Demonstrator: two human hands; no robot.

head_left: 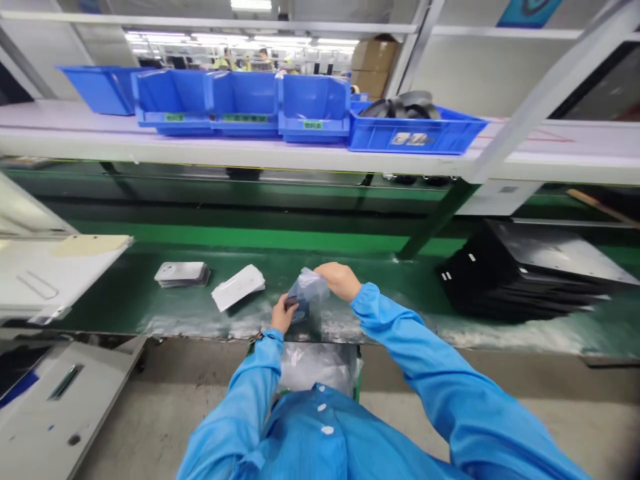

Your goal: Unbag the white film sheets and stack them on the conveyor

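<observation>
Hands (310, 293) hold a bag (309, 292) above green conveyor (150, 293).

This is a factory assembly line. A green conveyor belt (280, 237) runs across the view, and every clue sits around it: above it, a long white shelf (150, 143) carries a row of blue parts bins (240, 100) with green labels, plus a blue tray (415, 133) of dark parts. On the belt's right end sits a stack of black trays (525, 280). Behind the bins, more strip-lit workstations stretch away, with people in yellow at them. In front of the belt, blue smock sleeves (400, 340).
</observation>
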